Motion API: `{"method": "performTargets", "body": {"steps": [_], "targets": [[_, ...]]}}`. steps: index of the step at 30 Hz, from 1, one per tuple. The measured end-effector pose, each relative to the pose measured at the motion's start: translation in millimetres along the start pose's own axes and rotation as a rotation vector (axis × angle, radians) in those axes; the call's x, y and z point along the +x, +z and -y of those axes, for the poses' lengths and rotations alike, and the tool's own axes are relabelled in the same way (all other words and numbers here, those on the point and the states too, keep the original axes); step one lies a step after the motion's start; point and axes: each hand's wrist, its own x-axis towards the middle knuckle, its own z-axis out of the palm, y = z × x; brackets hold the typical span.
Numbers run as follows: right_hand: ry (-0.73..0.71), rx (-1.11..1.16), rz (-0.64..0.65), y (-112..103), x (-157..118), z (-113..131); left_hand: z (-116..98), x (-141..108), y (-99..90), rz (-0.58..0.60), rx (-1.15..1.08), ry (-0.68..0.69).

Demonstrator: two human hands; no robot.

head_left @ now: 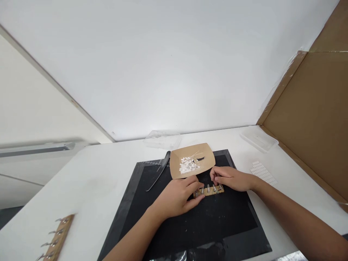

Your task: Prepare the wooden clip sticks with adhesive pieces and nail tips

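A small wooden strip [210, 191] with several clear, peg-like pieces standing along it lies on the black mat [217, 221]. My left hand [179, 195] grips the strip's left end between thumb and fingers. At the strip's right end is my right hand [231, 178], its fingers curled and pinched close to the last clear pieces; whatever is between those fingertips is too small to make out. Just beyond both hands sits a brown paper tray [176, 159] holding a pile of small white pieces [189, 165] and a short dark item [200, 158].
Left of the tray lies a black-handled tool [164, 161] with a thin curved end. A second wooden strip [58, 239] with metal clips is at the lower left. A clear plastic lid [259, 140], a white sticker sheet [263, 172] and a plastic bag [162, 139] lie farther out. Cardboard [312, 101] stands right.
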Motion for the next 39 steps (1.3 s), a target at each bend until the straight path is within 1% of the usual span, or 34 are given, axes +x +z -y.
{"method": "performTargets", "body": {"steps": [10,26,32,39], "targets": [[0.029,-0.015,-0.022,2.2,0.8,-3.5,-1.3,-0.8,-1.2,-0.005,0.007,0.001],[0.001,-0.073,-0.027,2.7,1.2,-2.6,-0.3,0.3,-0.2,0.001,-0.004,-0.002],[-0.079,-0.041,-0.003,2.0,1.8,0.3,-1.0,0.6,-1.7,0.008,0.013,-0.002],[-0.115,0.003,0.019,-0.1,2.9,-1.8,-1.4,0.3,-1.9,-0.005,0.015,0.009]]}}
